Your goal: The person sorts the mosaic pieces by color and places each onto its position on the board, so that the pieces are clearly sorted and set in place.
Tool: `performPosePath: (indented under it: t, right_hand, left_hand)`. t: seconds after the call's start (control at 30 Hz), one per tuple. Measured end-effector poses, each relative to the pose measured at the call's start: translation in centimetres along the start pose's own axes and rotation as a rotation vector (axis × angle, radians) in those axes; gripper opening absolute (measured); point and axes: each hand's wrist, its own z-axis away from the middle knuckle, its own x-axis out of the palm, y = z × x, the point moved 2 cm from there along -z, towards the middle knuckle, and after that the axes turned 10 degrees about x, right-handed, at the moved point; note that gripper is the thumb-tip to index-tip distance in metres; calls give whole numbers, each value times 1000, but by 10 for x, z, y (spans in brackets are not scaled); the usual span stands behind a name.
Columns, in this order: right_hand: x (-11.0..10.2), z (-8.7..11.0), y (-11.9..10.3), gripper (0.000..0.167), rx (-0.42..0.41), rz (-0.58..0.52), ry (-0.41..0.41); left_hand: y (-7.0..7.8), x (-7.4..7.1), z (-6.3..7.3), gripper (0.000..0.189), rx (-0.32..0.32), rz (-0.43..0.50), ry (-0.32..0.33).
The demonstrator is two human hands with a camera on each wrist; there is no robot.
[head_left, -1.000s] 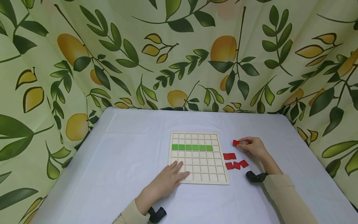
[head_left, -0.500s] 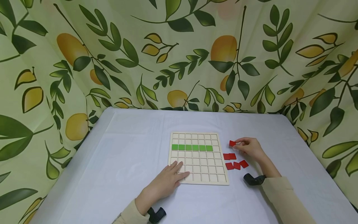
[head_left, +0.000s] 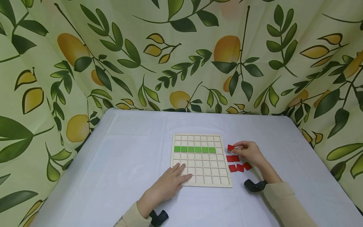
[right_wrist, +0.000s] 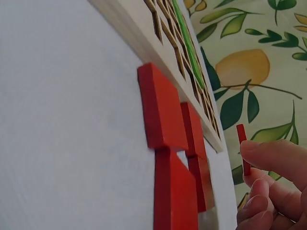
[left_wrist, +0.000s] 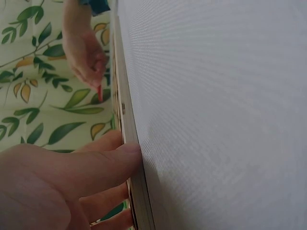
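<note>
A pale wooden grid board (head_left: 203, 171) lies on the table with a row of green square tiles (head_left: 194, 149) set in its upper part. My left hand (head_left: 166, 183) rests on the board's lower left corner, fingers spread; the left wrist view has the thumb (left_wrist: 110, 165) along the board's edge. Just off the board's right side, my right hand (head_left: 250, 152) pinches a red square tile (head_left: 231, 147) between thumb and fingers. Seen edge-on in the right wrist view, that tile (right_wrist: 244, 152) is held up above the tabletop.
Several loose red tiles (head_left: 240, 167) lie right of the board, below the right hand, the nearest ones close against its edge. White cloth (head_left: 133, 151) covers the table. A leaf-and-fruit patterned curtain (head_left: 181, 63) hangs behind and at both sides.
My right hand has moved left and slightly toward me, bringing the pinched red tile closer to the board. The left hand has stayed in place.
</note>
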Motion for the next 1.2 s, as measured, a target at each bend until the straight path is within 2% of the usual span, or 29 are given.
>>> performPosePath:
  t: [0.23, 0.77, 1.2]
  right_hand:
    - [7, 3, -6, 39, -12, -25, -14]
    - [23, 14, -19, 36, 22, -50, -37]
    - [36, 21, -28, 34, -45, -83, -89]
  left_hand:
    - [1, -1, 0, 44, -8, 15, -4]
    - [0, -1, 0, 43, -7, 17, -7]
    - [1, -1, 0, 44, -7, 18, -6]
